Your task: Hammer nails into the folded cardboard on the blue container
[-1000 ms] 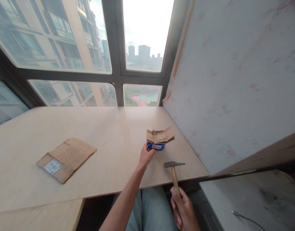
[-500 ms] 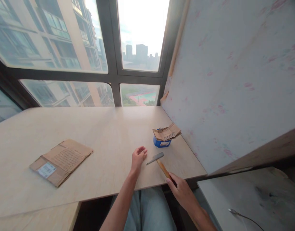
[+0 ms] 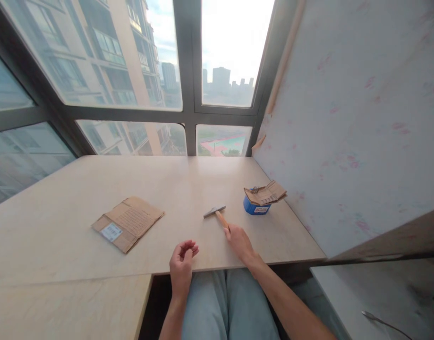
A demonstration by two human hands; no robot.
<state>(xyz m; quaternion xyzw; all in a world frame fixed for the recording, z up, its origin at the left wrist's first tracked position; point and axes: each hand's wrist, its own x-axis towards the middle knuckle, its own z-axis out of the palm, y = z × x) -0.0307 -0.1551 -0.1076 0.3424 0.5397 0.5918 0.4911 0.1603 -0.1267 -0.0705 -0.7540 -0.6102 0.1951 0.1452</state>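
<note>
Nearest, the left hand [image 3: 182, 260] hovers at the table's [image 3: 61, 226] front edge, its fingers loosely curled and holding nothing. Just beyond, the right hand [image 3: 240, 241] grips the wooden handle of a hammer [image 3: 217, 215], whose metal head sits low over the tabletop. Further right, a blue tub [image 3: 256, 208] stands topped with cardboard scraps [image 3: 266, 193]. A flattened cardboard sheet [image 3: 128, 223] lies well to the left.

Plywood table [image 3: 78, 189] holds flattened cardboard [image 3: 128, 223], a hammer [image 3: 218, 216] and a blue tub [image 3: 255, 208] (cardboard scraps [image 3: 265, 193] on top)
</note>
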